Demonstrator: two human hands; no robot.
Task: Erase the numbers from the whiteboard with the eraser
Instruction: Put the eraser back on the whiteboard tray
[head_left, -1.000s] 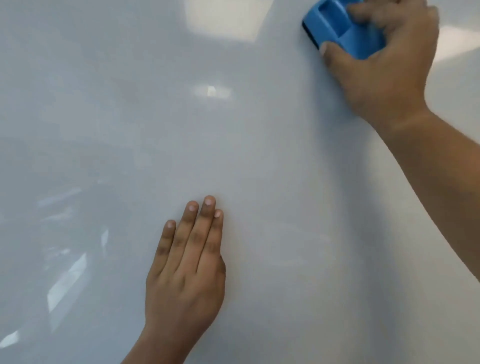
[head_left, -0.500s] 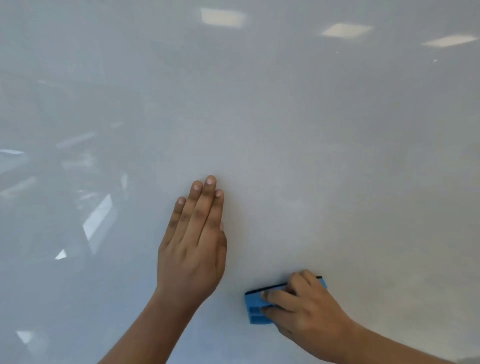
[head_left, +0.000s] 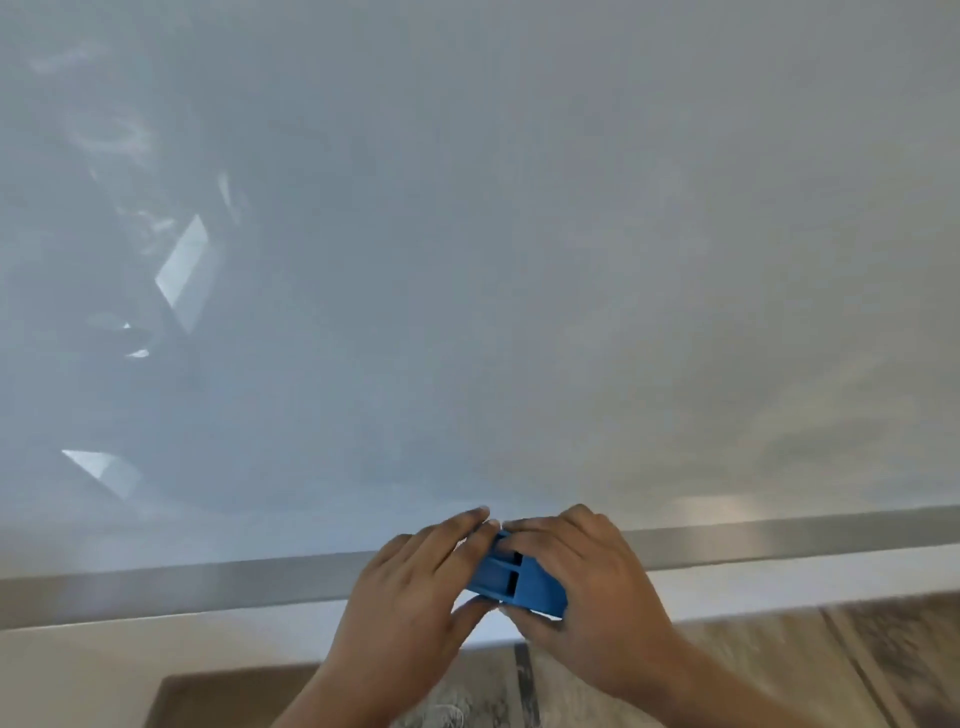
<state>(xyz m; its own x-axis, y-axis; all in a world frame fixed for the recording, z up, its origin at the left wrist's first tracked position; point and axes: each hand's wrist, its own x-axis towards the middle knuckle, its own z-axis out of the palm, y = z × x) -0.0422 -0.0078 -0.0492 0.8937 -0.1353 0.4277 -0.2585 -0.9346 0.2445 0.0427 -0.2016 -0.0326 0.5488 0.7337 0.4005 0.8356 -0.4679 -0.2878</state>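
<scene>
At the whiteboard's (head_left: 467, 260) bottom edge, by its brushed metal ledge (head_left: 208, 587), both hands grasp a blue, ribbed plastic eraser (head_left: 511, 584): left hand (head_left: 415, 587) and right hand (head_left: 592, 577) pinch opposite sides. Board surface glossy, blank, showing pale reflections.

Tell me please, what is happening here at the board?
A person holds a blue eraser between both hands, the left hand and the right hand, down at the metal bottom edge of the whiteboard. No numbers show on the part of the board in view; only faint smears and reflections of lights. The wiping looks finished there.
</scene>
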